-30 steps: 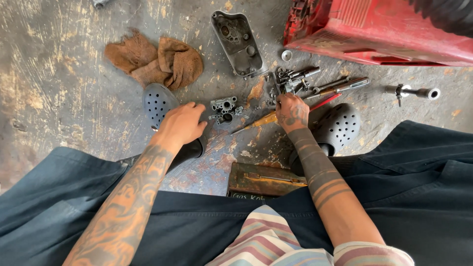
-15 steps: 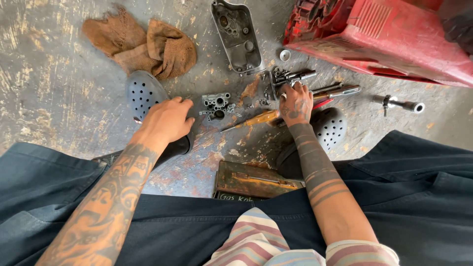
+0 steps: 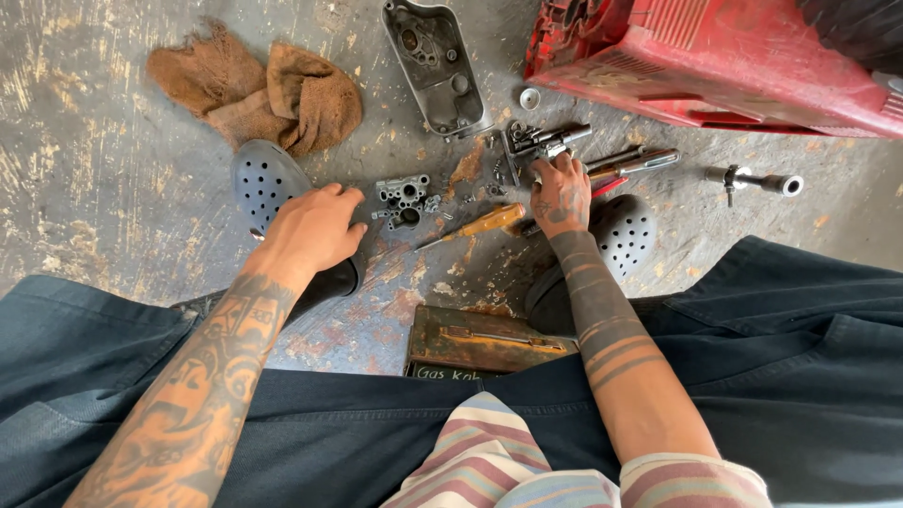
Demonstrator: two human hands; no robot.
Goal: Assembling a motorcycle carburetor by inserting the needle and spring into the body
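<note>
My left hand (image 3: 315,229) rests flat on the toe of a dark perforated clog (image 3: 266,183), holding nothing, a little left of a small grey carburettor body (image 3: 403,199). My right hand (image 3: 562,195) reaches forward with its fingertips on a cluster of silver metal parts (image 3: 538,143); whether it grips one is hidden by the fingers. A screwdriver with an orange handle (image 3: 482,224) lies on the floor between the two hands. Long metal tools (image 3: 641,162) lie just right of my right hand.
A brown rag (image 3: 268,89) lies at the back left. A grey engine cover (image 3: 435,61) and a red machine housing (image 3: 715,56) are at the back. A socket tool (image 3: 755,179) lies right. A rusty metal box (image 3: 480,341) sits near my lap, beside a second clog (image 3: 628,233).
My right hand has crept slightly forward onto the silver parts. My left hand stays on the clog. The view has shifted a little.
</note>
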